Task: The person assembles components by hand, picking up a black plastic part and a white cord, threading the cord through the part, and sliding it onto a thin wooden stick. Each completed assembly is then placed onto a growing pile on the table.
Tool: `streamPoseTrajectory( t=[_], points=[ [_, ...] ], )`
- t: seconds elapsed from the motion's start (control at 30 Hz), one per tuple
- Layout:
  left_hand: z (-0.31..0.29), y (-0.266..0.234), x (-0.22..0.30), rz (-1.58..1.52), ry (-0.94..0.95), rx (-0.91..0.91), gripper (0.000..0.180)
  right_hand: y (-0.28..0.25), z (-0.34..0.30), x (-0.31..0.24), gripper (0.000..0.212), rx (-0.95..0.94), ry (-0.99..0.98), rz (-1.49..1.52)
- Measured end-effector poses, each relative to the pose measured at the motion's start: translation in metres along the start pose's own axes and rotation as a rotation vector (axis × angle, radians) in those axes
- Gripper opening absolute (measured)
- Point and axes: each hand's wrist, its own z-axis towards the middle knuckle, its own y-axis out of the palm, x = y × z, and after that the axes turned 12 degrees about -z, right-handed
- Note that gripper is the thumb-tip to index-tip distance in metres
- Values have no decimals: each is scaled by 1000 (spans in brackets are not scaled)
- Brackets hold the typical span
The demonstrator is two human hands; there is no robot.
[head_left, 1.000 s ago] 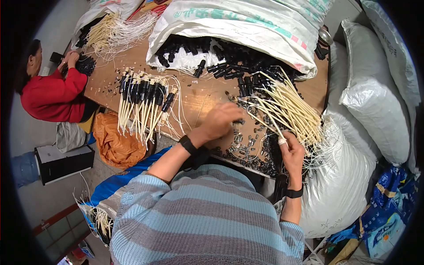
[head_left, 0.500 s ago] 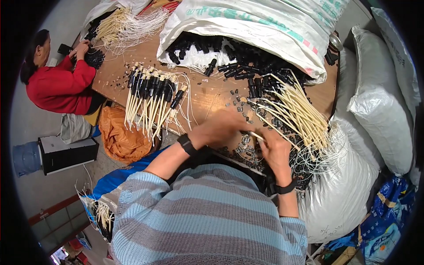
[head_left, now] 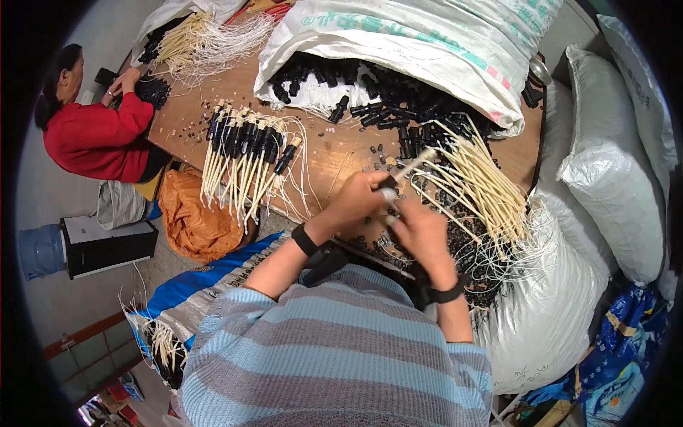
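Observation:
Close together at the table's front edge, my two hands work in front of my body. My left hand [head_left: 356, 202] is closed around a short black plastic fitting [head_left: 388, 183]. A slim cream-coloured tube [head_left: 416, 164] slants up and right from the fitting, slightly blurred. Just below it, my right hand [head_left: 425, 235] is closed, thumb against fingers; whatever lies in the pinch is too small and hidden to name. To the right lies a bundle of cream tubes [head_left: 484, 188] with thin white strings. On the left rests a row of tubes with black fittings [head_left: 245, 142].
Small dark clips [head_left: 462, 213] lie scattered over the wooden table [head_left: 327, 153]. A large white woven sack [head_left: 398, 35] spills black fittings at the back. Full white sacks [head_left: 612, 156] crowd the right side. At far left sits a person in red [head_left: 99, 142] near an orange bag [head_left: 196, 220].
The cream tube, earlier low by my right hand, now points up and right from the black fitting. My right hand has shifted slightly left, and my left hand is less blurred.

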Motion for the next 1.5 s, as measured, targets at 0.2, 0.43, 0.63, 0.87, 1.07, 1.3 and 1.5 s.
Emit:
streamPoseTrajectory(
  t=[0.2, 0.43, 0.63, 0.87, 1.07, 1.3, 1.5],
  points=[
    [-2, -11, -2, 482, 166, 159, 15, 2, -9, -2, 13, -41, 297, 218],
    [10, -17, -1, 220, 91, -36, 29, 4, 0, 11, 11, 11, 331, 344],
    [-7, -10, -31, 205, 323, -33, 27, 7, -7, -5, 15, -75, 310, 526],
    [-36, -19, -20, 227, 238, 252, 27, 31, 8, -17, 12, -210, 234, 672],
    [-70, -29, -13, 213, 254, 462, 40, 23, 32, -33, 28, -377, -8, 545],
    [-82, -27, -12, 166, 305, 428, 31, 4, 30, -56, 27, -294, -137, 579],
    [-85, -20, -18, 254, 322, 436, 29, 27, 20, -21, 41, -118, -440, 183]
  ],
)
